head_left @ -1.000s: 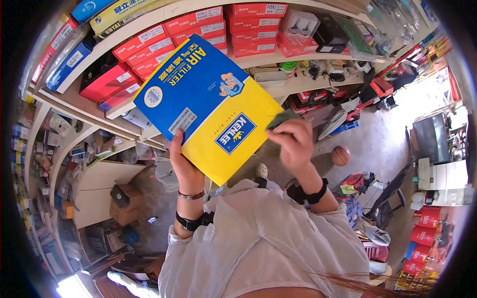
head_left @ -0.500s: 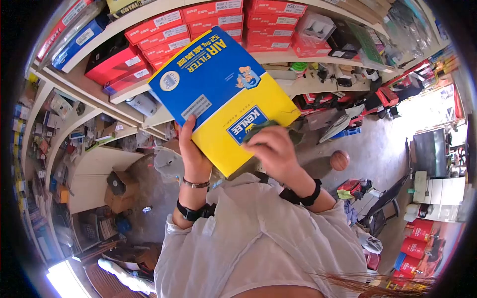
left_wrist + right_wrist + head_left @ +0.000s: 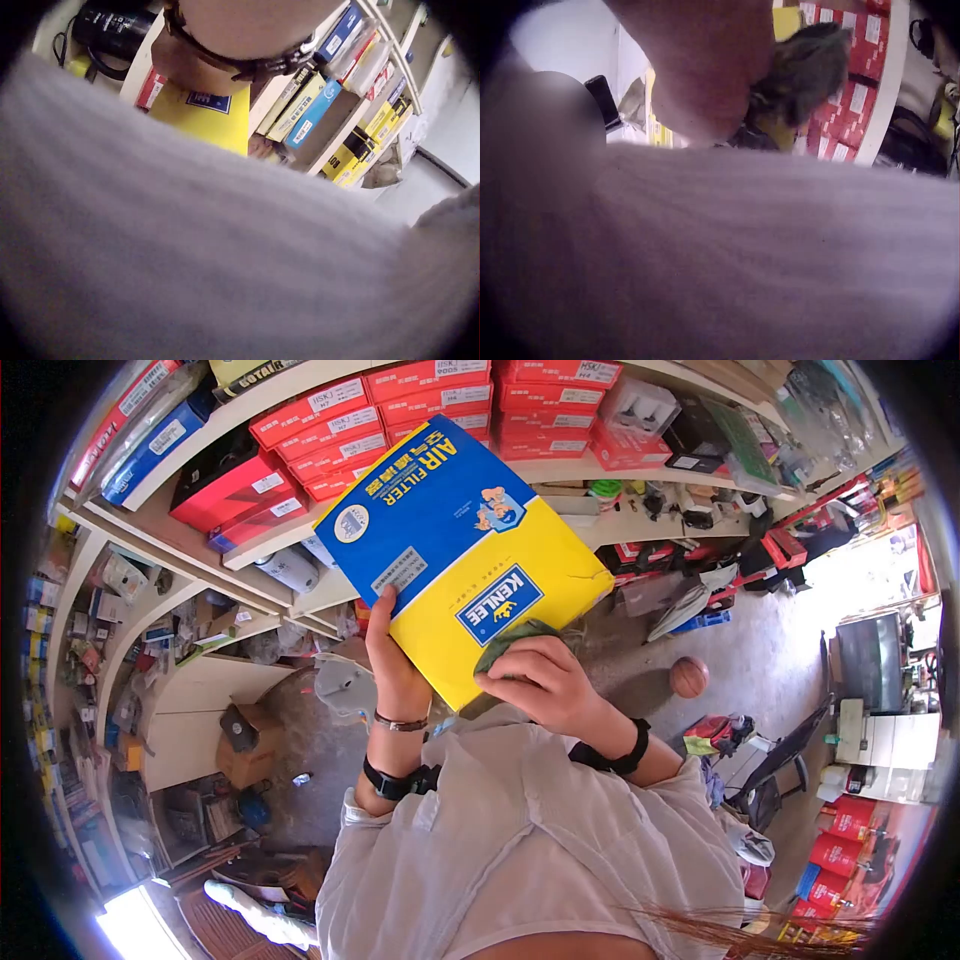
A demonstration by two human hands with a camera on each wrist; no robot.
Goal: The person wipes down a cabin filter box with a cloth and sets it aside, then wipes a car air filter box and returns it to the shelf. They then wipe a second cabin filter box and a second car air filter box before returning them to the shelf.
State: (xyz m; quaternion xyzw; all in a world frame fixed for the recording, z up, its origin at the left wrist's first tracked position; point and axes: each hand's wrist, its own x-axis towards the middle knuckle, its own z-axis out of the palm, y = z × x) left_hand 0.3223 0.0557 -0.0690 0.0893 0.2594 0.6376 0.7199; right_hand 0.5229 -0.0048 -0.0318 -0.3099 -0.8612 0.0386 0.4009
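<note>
A blue and yellow air filter box (image 3: 470,560) is held up, tilted, in front of the body in the head view. My left hand (image 3: 397,665) grips its lower left edge, thumb on the front face beside a grey label; the other fingers are hidden behind the box. A dark green cloth (image 3: 515,643) is bunched in my right hand (image 3: 548,682), whose curled fingers hold it against the yellow part, just below the KENLEE logo. In the right wrist view the cloth (image 3: 806,71) shows beyond the hand. Cloth of the shirt covers much of both wrist views.
Shelves (image 3: 690,478) with stacked red boxes (image 3: 430,395) stand close behind the filter box. A basketball (image 3: 688,677) lies on the floor to the right, near a black chair (image 3: 780,755). An open cardboard box (image 3: 250,750) sits at lower left.
My right hand has moved with the cloth from the box's right edge, across its yellow face, to the lower edge. The box has shifted slightly right in the head view, still in my left hand.
</note>
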